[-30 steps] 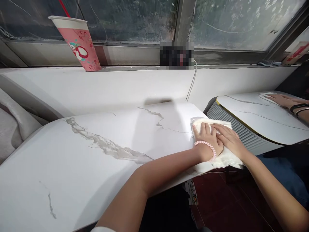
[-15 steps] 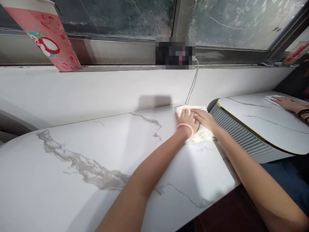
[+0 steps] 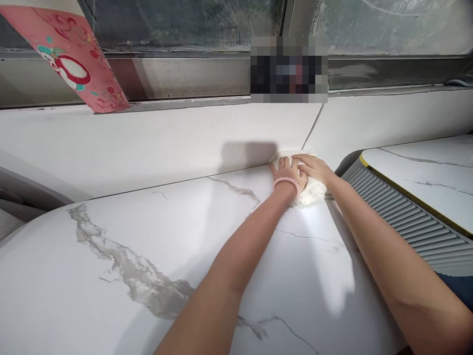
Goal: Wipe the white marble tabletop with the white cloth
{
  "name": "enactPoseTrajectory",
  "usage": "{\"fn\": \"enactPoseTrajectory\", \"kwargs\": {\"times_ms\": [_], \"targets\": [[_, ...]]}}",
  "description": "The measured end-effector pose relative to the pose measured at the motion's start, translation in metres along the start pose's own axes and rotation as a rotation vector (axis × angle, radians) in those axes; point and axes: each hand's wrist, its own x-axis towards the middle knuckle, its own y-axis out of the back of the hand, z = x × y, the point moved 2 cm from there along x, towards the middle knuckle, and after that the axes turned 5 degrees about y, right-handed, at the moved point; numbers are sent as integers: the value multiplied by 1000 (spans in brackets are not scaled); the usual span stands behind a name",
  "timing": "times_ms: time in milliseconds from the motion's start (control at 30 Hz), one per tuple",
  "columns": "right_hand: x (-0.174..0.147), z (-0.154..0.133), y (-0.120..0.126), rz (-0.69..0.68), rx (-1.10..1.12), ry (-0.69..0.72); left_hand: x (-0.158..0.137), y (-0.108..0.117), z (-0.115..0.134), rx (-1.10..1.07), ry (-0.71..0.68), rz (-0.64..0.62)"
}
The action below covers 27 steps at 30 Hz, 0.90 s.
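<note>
A cream-white cloth (image 3: 312,192) lies on the marble-patterned tabletop (image 3: 121,207), near the back right corner by the wall. Flat on it, fingers spread, is my left hand (image 3: 290,175), which wears a pink beaded bracelet at the wrist. My right hand (image 3: 314,168) rests on the cloth too, with its fingers stretched out toward my left hand and partly touching it. Both palms press down from above, and neither hand has its fingers wrapped round the cloth. Some of the cloth is hidden beneath the hands.
A second marble-patterned table (image 3: 428,170) with a gold edge and ribbed grey side stands to the right. On the window ledge are a leaning pink carton (image 3: 74,64) and a blurred-out dark object (image 3: 290,71). A cable (image 3: 313,125) hangs down the white wall.
My view has shifted, so the right table and ledge objects sit further right. The co-worker's hand on the right table has left view. Both my hands stay on the cloth near the wall.
</note>
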Motion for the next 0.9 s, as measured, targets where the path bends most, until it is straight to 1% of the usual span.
{"fn": "enactPoseTrajectory", "kwargs": {"times_ms": [133,367,533,700,900], "targets": [[1,2,-1,-6,0,4,0,-1,0,9,8,-10],[-5,2,-2,32,9,12,0,-4,0,21,-2,-14],[-17,-3,2,35,33,9,-8,-3,4,56,8,-39],[-51,-7,11,5,30,-20,-36,-1,19,63,-8,-67],[-114,-14,29,8,10,-31,-88,0,49,40,-54,-65]]}}
